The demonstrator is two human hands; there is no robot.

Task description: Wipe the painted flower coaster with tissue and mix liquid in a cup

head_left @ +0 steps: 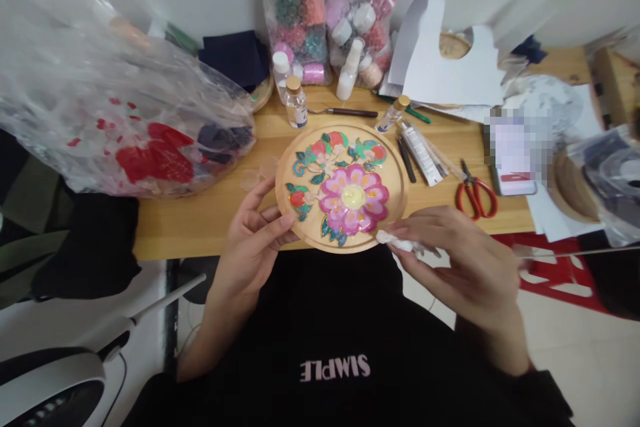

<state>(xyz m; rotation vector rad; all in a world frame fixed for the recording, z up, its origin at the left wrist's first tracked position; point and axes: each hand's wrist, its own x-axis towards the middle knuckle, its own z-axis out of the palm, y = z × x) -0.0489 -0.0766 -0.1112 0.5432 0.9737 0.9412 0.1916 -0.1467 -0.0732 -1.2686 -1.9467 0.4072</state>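
We see the painted plate (396, 180) over the near edge of the table (185, 233); left hand (257, 230) pinches its 8 o'clock rim; right hand (453, 253) grips a white wad (394, 240) at 5 o'clock; we judge it's rim wiping, next needing light pressure clear of the flower (354, 197); pliers (469, 178) lie at 3 o'clock.

Round wooden plate (395, 173), glossy pink flower (354, 197) facing up, over desk (200, 223) edge; crumpled white tissue (393, 240) at near rim.
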